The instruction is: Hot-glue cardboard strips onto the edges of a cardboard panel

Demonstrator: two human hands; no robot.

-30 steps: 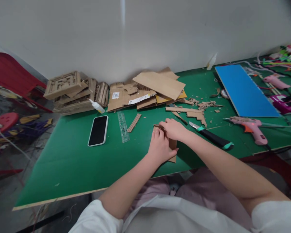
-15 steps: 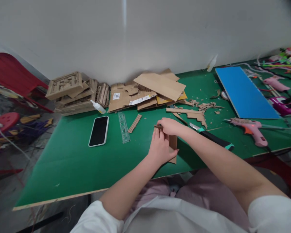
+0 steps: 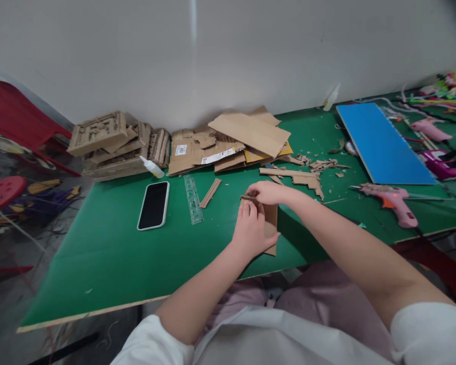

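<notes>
Partly beneath the fingers (image 3: 246,209) of the left hand (image 3: 250,228), a cardboard piece (image 3: 272,217)

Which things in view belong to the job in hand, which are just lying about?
In the job:
- cardboard piece, under the left hand
- right hand, at its far end

Apparently lying about, untouched:
- phone
- clear ruler
- lit glue gun
- blue board
</notes>
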